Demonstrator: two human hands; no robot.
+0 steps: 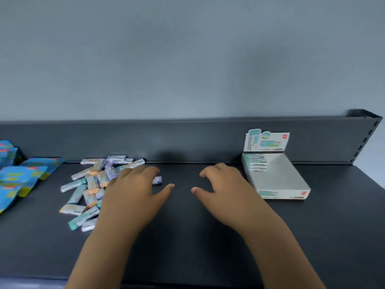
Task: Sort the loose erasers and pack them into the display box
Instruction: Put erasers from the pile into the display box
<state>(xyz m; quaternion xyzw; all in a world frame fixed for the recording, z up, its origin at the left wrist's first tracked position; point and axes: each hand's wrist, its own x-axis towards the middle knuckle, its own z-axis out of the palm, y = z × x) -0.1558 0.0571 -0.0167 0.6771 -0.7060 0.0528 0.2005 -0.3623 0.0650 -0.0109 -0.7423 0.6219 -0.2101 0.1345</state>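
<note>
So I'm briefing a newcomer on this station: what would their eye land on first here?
First, the jumbled pile of loose erasers on the left of the dark shelf, with the left hand at its right edge. Next, the white display box with its header card raised, at the right by the back wall, the right hand just beside it. Bright blue packets lie far left.

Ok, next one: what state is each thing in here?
Display box: open, header flap upright, mostly unfilled, seemingly a few packed erasers at its far end.
Loose erasers: jumbled pile on the shelf, unsorted.
Left hand: open, over the pile's right edge, holding nothing.
Right hand: open, empty, beside the box.
Blue packets: lying flat, far left.
</note>
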